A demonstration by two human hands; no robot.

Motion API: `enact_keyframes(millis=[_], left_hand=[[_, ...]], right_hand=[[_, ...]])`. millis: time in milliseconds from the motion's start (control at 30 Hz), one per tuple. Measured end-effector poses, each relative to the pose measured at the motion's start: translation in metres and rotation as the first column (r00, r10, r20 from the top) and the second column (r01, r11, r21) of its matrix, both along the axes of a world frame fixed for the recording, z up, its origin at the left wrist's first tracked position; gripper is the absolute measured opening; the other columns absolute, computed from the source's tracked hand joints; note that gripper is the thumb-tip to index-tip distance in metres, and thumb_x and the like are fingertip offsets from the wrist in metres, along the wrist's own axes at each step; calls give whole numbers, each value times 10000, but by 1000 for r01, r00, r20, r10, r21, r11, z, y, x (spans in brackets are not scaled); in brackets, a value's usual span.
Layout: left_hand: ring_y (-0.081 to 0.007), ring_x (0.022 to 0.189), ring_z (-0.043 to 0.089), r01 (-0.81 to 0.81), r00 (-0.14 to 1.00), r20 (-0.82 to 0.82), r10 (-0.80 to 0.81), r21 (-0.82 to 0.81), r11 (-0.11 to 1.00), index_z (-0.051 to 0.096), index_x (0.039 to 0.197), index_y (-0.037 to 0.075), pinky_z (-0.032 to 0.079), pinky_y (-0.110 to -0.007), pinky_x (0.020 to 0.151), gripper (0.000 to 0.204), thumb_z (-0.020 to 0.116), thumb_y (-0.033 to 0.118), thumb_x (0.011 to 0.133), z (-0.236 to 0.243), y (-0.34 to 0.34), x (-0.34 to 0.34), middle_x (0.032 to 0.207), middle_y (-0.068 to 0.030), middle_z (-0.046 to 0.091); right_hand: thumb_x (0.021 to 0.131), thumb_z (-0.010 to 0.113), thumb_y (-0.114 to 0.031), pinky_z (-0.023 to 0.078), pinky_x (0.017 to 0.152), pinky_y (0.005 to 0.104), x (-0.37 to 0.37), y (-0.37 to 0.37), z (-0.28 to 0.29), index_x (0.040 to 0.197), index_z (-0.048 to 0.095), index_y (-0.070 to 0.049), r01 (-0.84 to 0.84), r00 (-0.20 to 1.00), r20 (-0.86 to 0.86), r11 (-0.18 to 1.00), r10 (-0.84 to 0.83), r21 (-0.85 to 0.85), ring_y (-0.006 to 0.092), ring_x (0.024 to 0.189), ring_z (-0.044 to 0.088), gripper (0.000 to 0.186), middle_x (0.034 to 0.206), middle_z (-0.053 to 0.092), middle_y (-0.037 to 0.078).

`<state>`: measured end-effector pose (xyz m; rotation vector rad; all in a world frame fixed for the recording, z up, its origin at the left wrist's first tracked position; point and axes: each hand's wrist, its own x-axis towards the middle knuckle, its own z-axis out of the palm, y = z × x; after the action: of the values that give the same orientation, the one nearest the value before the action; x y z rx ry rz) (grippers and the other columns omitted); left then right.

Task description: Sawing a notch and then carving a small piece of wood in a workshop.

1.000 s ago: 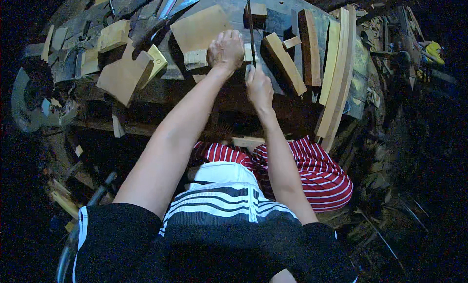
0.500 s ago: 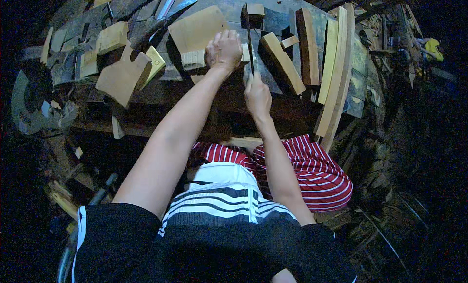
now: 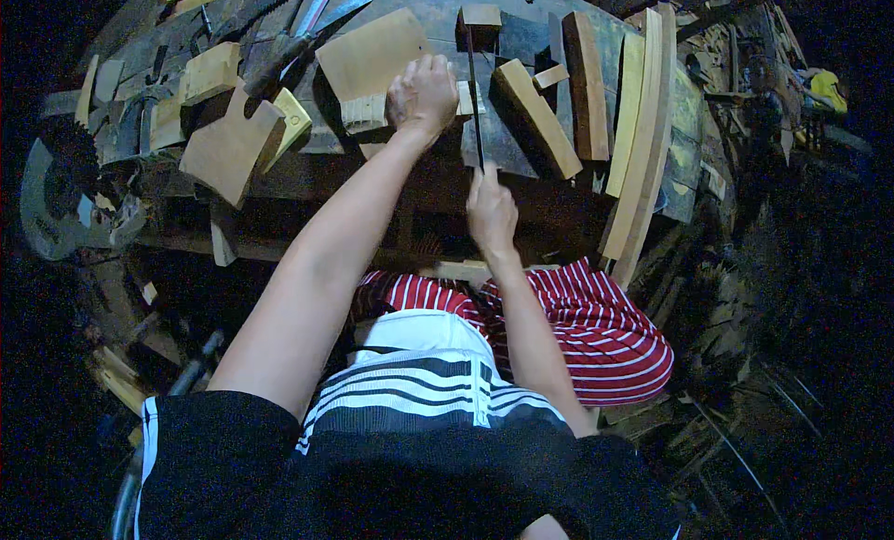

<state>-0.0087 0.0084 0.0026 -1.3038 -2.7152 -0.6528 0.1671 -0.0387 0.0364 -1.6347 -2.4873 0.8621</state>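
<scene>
thin blade drawn across a small block at the near edge of the surface

the right hand (image 3: 491, 214) is closed around the near end of a thin, dark, straight blade (image 3: 475, 102), most likely a narrow saw. the blade runs away from the near edge of the surface (image 3: 521, 37) toward its far edge, where its tip meets a small square wooden block (image 3: 480, 17). the left hand (image 3: 423, 95) is closed, knuckles up, pressing down on a small pale wood piece (image 3: 466, 98) just beside the blade. only a sliver of that piece shows past the fingers, so its shape is unclear.

a wide flat board with a toothed end (image 3: 370, 60) lies touching the left hand on its left. a long tan bar (image 3: 537, 116) lies tilted just right of the blade, and curved slats (image 3: 644, 130) hang over the right edge.

whether the blade has teeth cannot be told; it is too thin and dark. the handle is hidden inside the right hand. the rim of the view is black, and the tools near the far left corner blur together.
</scene>
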Motion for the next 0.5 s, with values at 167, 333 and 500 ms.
enact_keyframes(millis=[167, 333, 500], left_hand=[[-249, 846, 604, 15, 1000, -2, -15, 1, 1000, 589, 817, 114, 477, -403, 702, 166, 533, 269, 834, -1, 6, -1, 854, -76, 607], [-273, 810, 619, 46, 999, 5, -46, -29, 999, 572, 851, 107, 505, -445, 664, 218, 459, 289, 890, 7, 5, 1, 852, -72, 619], [-278, 795, 618, 21, 999, -25, -21, 14, 1000, 577, 845, 108, 501, -440, 656, 199, 480, 279, 874, -2, 2, -4, 832, -77, 620]], right_hand=[[936, 426, -226, 450, 529, 551, -13, 20, -8, 983, 495, -30, -29, 998, -56, 998, 33, 62, 441, 620, 585, 213, 650, 580, 270], [927, 433, -249, 488, 520, 530, -30, 33, -8, 984, 505, -56, -2, 998, -54, 993, 9, 119, 415, 605, 612, 214, 649, 603, 248], [939, 411, -248, 450, 597, 573, 4, -4, 2, 1026, 481, -56, 17, 1000, -1, 997, -17, -69, 470, 683, 578, 222, 708, 591, 287]])
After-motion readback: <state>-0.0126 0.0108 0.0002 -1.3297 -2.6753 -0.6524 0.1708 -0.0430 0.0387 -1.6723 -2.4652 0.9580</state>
